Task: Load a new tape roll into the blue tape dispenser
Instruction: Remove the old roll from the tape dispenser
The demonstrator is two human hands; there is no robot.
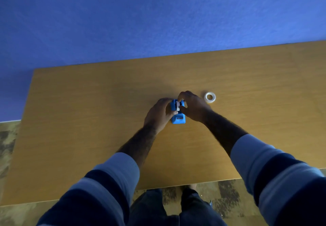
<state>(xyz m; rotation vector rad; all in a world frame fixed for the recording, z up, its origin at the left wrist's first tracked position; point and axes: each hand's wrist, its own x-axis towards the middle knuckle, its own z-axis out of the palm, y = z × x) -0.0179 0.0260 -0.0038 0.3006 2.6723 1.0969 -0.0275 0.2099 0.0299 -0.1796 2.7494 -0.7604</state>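
A blue wall (158, 13) fills the upper part of the head view, and below it lies a brown wooden surface (88, 119) whose far edge runs along that wall. A mottled floor (227, 199) shows past the near edge and the left edge.

The blue tape dispenser (179, 119) stands about midway between the far and near edges, a little right of the middle. The left hand (158, 114) grips it from its left side, fingers curled round the far part of the body and the thumb pressed against the near flank. A white roll (177, 106) sits on edge in the dispenser's well. The right hand (194, 107) comes in from the right and pinches this roll between forefinger and thumb, the other fingers curled.

A clear tape roll (210, 97) lies flat on the surface just right of the right hand, nearer the far edge, untouched. Both forearms are bare, with striped sleeves (112, 176) pushed up.
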